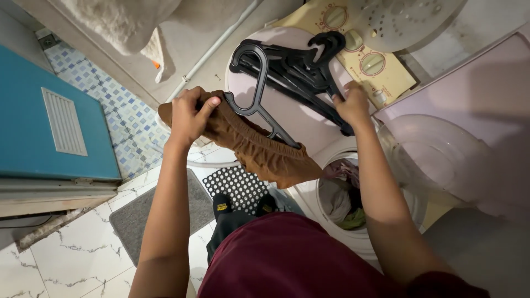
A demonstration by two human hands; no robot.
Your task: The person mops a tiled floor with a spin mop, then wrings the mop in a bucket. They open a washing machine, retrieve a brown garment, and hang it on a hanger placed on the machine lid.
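We look down at our own two arms above a washing machine (309,118) with a pale closed lid; our left hand (190,116) is clenched around the bunched waistband of a brown garment (259,149), pinching it together with the lower bar of a black hanger (255,83). Our right hand (353,105) presses, fingers curled, on a stack of black hangers (301,69) lying on that lid. The garment droops over the machine's open drum (342,201), where damp clothes show, and a black mat (240,187) lies on the tiled floor below.
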